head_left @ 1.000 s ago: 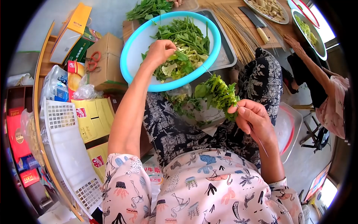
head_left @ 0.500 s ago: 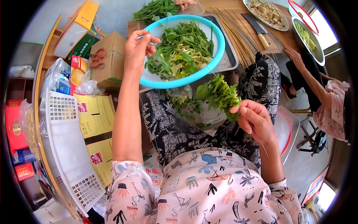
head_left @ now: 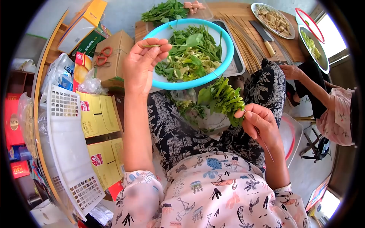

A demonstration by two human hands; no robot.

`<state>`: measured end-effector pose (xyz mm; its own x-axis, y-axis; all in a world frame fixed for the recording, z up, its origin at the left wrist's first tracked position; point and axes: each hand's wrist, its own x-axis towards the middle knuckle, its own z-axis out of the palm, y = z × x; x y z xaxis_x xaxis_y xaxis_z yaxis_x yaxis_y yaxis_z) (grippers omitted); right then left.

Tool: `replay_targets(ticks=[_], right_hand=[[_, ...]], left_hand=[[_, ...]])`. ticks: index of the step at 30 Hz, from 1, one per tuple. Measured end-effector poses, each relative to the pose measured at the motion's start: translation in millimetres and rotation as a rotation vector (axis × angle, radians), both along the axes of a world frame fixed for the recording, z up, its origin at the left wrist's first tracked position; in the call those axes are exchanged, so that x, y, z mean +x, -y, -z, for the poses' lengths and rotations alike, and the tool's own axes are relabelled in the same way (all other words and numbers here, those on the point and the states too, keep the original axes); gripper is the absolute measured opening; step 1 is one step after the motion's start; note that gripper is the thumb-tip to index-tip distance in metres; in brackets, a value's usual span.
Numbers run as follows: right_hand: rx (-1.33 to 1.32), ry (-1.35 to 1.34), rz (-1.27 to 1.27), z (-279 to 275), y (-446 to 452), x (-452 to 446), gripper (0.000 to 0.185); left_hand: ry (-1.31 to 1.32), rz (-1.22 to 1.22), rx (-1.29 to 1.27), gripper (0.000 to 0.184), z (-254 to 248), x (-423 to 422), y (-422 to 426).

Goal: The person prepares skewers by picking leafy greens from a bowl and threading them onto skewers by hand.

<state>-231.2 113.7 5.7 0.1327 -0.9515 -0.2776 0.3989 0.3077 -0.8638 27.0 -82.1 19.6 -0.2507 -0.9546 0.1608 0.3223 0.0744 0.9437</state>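
My left hand point(head_left: 146, 62) pinches a thin green stem whose single leaf point(head_left: 194, 40) reaches over the blue-rimmed basin point(head_left: 230, 51). Inside that basin lie leafy greens point(head_left: 201, 41) and paler cut pieces. On the right, my right hand point(head_left: 258, 121) grips a thin skewer point(head_left: 268, 149), closed around it just below a bunch of greens point(head_left: 221, 98) threaded on it. The skewer's far tip points toward the basin's rim. Below the basin, a clear plastic bag point(head_left: 215, 121) with some greens is between my knees, partly hidden.
Skewers point(head_left: 243, 43), a cleaver point(head_left: 262, 34) and a plate of cut pieces point(head_left: 291, 34) are on the table point(head_left: 228, 8). A metal bowl of greens point(head_left: 323, 60) stands near another person's hand point(head_left: 292, 72). Scissors point(head_left: 103, 56) lie on a carton at left.
My left hand has risen out of the basin and now has a leafy stem. The other person's hand has moved back from the table edge. The view has shifted slightly.
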Motion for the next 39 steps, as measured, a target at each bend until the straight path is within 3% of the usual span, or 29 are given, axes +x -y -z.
replay_targets(ticks=[6,20,39], right_hand=[[-0.040,0.012,-0.028,-10,3,9,0.022],[-0.052,-0.063,-0.127,-25,15,31,0.024],[-0.053,-0.065,-0.132,-18,15,30,0.024]], left_hand=[[0.059,-0.046,-0.060,0.014,3,-4,-29],[-0.154,0.055,0.345,0.017,8,-24,-66],[-0.237,0.103,0.380,0.014,11,-24,-66]])
